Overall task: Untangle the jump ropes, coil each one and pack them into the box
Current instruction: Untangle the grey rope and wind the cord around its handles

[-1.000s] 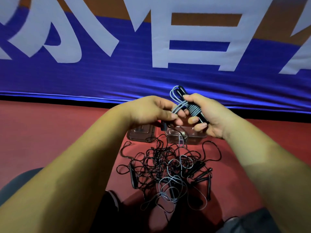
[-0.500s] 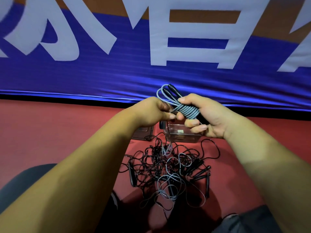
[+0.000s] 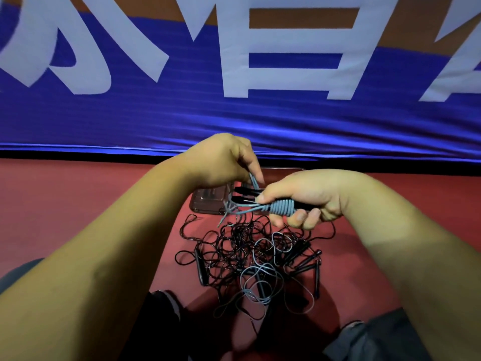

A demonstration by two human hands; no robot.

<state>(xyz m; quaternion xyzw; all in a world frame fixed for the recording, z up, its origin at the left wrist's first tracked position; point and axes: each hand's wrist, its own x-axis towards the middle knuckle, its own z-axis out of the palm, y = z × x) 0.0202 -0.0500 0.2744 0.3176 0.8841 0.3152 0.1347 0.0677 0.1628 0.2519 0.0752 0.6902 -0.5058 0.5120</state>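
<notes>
Your right hand [image 3: 307, 199] grips the coil [image 3: 282, 206], left hand [image 3: 223, 162] pinches its tail [image 3: 253, 181]; slacken either and the wraps may unwind.

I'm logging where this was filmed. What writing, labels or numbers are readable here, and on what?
Blue banner: large white characters, cut off by the frame's top edge; none reads whole, so none is quoted.
Coiled grey jump rope, tangled black ropes: no lettering visible.
</notes>
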